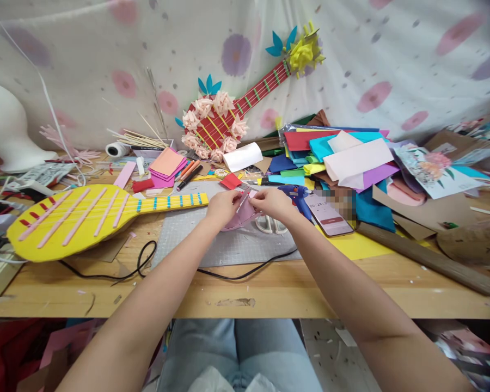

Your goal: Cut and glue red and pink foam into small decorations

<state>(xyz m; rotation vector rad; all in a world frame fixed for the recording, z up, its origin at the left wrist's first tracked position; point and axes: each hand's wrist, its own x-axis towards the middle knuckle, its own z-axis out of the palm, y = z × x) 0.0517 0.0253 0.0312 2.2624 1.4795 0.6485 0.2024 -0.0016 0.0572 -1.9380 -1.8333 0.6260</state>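
Over the grey cutting mat point(188, 239), my left hand point(222, 207) and my right hand point(274, 203) pinch a folded pink sheet point(239, 218) between them. The fingers of both hands are closed on its upper part; whether it is paper or felt I cannot tell. White-handled scissors point(274, 224) lie just beneath my right hand, partly covered by it. Right of that hand rests a blue glue gun point(299, 198), beside a phone point(332, 215) showing a timer. A small red piece point(231, 181) lies just beyond my left hand.
On the left lies a yellow cardboard guitar point(71, 223). A red guitar with paper roses point(212, 128) leans at the back. Coloured sheets point(359, 158) pile up at the right, near a brown stick point(424, 258). A black cable point(245, 276) crosses the table's front.
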